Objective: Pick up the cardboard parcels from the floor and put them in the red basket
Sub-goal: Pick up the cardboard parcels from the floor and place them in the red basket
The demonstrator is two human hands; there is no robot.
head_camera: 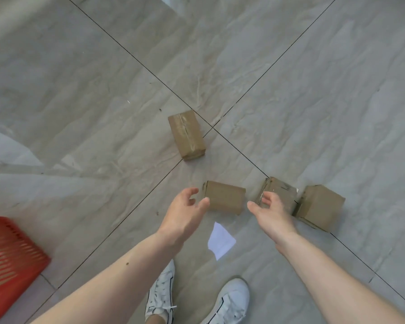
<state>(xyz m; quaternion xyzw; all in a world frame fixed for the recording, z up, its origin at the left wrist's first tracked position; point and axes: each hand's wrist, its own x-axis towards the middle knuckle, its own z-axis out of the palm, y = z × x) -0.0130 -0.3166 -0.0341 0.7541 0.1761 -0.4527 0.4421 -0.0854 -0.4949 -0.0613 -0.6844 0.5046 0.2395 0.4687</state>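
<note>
Several brown cardboard parcels lie on the grey tiled floor. The nearest parcel [225, 198] sits between my hands. My left hand [185, 212] is open just left of it, fingers curled toward its left end. My right hand [270, 212] is open at its right side, in front of a second parcel [282, 191]. A third parcel [319, 206] touches the second on the right. A taped parcel [186, 134] lies farther away. The red basket [7, 260] stands at the lower left edge, partly out of view.
My two white sneakers [161, 295] [229, 300] stand on the floor below my hands. A bright patch of light [220, 239] falls on the tile between my forearms. Dark tile joints cross near the taped parcel.
</note>
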